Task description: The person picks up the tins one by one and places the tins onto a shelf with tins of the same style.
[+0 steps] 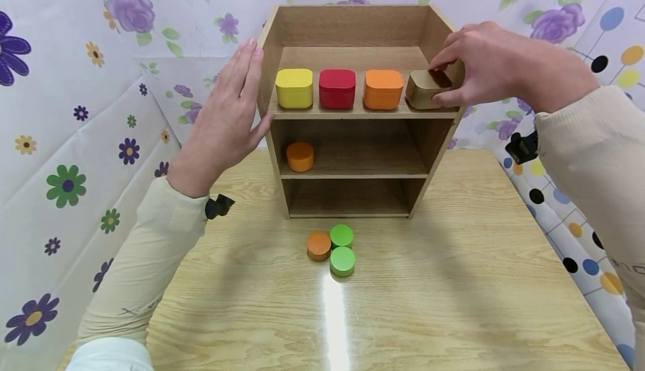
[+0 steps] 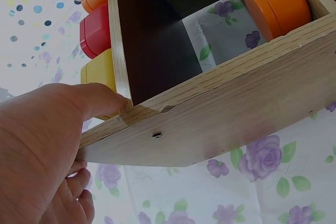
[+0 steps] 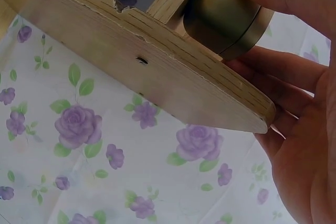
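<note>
A small wooden shelf [image 1: 353, 114] stands on the table. Its top level bears a row of rounded square tins: yellow [image 1: 294, 89], red [image 1: 337, 89], orange [image 1: 383, 90] and gold [image 1: 422, 91]. At the right end of that row, my right hand [image 1: 496, 69] pinches the gold tin [image 3: 223, 17] between thumb and fingers, the thumb on its front. My left hand [image 1: 224, 108] rests against the shelf's left side with its fingers straight. In the left wrist view, the left thumb [image 2: 102, 99] touches the front edge beside the yellow tin [image 2: 100, 72].
On the middle shelf level sits a round orange tin [image 1: 300, 156], at the left. In front of the shelf, a round orange tin [image 1: 319, 245] and two green ones [image 1: 341, 235] stand together on the table [image 1: 433, 298]. Flowered cloth [image 1: 96, 136] hangs behind and beside it.
</note>
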{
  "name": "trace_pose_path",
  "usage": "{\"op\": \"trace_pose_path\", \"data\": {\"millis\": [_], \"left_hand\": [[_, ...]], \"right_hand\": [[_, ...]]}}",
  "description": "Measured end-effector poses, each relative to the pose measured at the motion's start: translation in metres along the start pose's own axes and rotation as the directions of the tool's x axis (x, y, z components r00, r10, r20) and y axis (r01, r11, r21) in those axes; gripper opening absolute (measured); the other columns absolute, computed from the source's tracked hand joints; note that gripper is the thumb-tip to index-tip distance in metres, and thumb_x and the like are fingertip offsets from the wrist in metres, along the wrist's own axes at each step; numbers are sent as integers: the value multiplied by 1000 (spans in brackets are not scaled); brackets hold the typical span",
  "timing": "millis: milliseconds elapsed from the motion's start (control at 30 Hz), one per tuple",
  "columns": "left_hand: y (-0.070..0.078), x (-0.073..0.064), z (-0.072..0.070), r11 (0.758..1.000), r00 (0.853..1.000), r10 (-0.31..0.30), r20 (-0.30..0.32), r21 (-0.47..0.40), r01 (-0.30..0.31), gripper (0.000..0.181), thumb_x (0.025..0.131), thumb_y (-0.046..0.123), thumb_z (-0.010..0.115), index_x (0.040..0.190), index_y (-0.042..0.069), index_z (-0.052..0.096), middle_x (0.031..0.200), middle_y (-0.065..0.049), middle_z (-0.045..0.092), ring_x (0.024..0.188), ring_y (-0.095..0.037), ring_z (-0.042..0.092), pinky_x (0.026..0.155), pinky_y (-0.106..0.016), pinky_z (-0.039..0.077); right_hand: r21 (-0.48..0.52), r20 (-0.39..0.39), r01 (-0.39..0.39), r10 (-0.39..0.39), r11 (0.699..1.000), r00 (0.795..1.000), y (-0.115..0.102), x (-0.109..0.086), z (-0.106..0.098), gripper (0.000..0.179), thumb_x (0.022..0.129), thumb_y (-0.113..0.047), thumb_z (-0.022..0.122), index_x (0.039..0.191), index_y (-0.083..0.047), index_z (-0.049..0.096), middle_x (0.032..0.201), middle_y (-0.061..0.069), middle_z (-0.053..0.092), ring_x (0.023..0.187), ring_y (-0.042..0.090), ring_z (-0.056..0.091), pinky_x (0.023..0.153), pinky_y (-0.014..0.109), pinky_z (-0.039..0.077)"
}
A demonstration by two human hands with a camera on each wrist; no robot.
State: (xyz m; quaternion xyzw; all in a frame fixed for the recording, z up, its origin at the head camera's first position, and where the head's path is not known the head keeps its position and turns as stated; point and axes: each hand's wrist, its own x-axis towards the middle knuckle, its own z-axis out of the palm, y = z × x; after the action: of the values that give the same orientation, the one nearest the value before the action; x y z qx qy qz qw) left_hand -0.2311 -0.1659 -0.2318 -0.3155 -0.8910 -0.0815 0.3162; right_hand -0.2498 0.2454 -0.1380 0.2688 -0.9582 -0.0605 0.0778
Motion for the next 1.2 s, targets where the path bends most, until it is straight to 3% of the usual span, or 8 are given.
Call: {"op": "trace_pose_path", "data": {"millis": [233, 433, 533, 667, 767, 900, 1067, 1200], "left_hand": [[0, 0, 0, 1000, 1000, 4, -4, -3, -4, 88, 101, 15, 67, 166, -8, 13, 177, -24, 13, 166, -37, 13, 139, -42, 9], [-1, 1, -1, 1000, 1000, 4, 3, 2, -4, 89, 101, 15, 67, 166, -7, 12, 177, -24, 13, 166, -36, 13, 139, -42, 8], [-1, 1, -1, 1000, 1000, 4, 3, 1, -4, 89, 101, 14, 68, 166, -7, 12, 177, -24, 13, 166, -36, 13, 139, -41, 8], [-1, 0, -1, 1000, 1000, 3, 6, -4, -3, 89, 101, 14, 68, 166, -7, 12, 177, -23, 12, 166, -36, 12, 139, -41, 8], [-1, 0, -1, 1000, 1000, 1, 9, -8, -1, 89, 101, 15, 68, 166, -6, 11, 177, -23, 12, 166, -36, 12, 139, -41, 7], [-2, 1, -1, 1000, 1000, -6, 14, -8, 6, 89, 101, 15, 67, 167, -6, 11, 177, -22, 11, 166, -35, 11, 139, -40, 7], [-2, 1, -1, 1000, 1000, -2, 17, -5, 2, 89, 101, 16, 67, 167, -6, 11, 177, -23, 12, 167, -35, 11, 139, -40, 6], [-2, 1, -1, 1000, 1000, 7, 8, -8, -7, 87, 102, 15, 66, 166, -8, 12, 176, -25, 13, 166, -37, 12, 139, -40, 6]], "right_hand": [[14, -31, 3, -3, 1000, 1000, -1, -8, -7, 68, 86, -37, 80, 140, 1, 65, 143, 30, 59, 133, 51, 51, 110, 70, 48], [40, -159, 104, -96, 994, 982, -4, -23, -14, 68, 84, -33, 81, 142, -2, 63, 141, 30, 60, 133, 49, 50, 113, 74, 40], [35, -244, 182, -168, 983, 955, -15, -31, -16, 70, 80, -30, 84, 141, -1, 64, 137, 29, 64, 129, 48, 55, 108, 74, 46], [37, -350, 296, -265, 955, 899, -31, -42, -17, 71, 73, -27, 88, 137, -4, 68, 131, 25, 69, 123, 45, 61, 99, 70, 54], [42, -421, 392, -339, 919, 841, -42, -46, -12, 67, 77, -35, 86, 135, -6, 70, 128, 20, 73, 117, 41, 66, 110, 41, 57], [56, -465, 484, -406, 873, 787, -54, -49, 0, 64, 92, -55, 72, 135, -6, 71, 126, 18, 75, 112, 38, 71, 110, 21, 52], [106, -470, 537, -434, 837, 769, -68, -50, 28, 71, 100, -64, 52, 135, -6, 70, 128, 16, 74, 114, 34, 72, 105, 34, 57], [166, -467, 555, -431, 815, 772, -75, -51, 55, 67, 100, -61, 56, 137, -7, 69, 131, 14, 73, 119, 34, 71, 97, 53, 59]]}}
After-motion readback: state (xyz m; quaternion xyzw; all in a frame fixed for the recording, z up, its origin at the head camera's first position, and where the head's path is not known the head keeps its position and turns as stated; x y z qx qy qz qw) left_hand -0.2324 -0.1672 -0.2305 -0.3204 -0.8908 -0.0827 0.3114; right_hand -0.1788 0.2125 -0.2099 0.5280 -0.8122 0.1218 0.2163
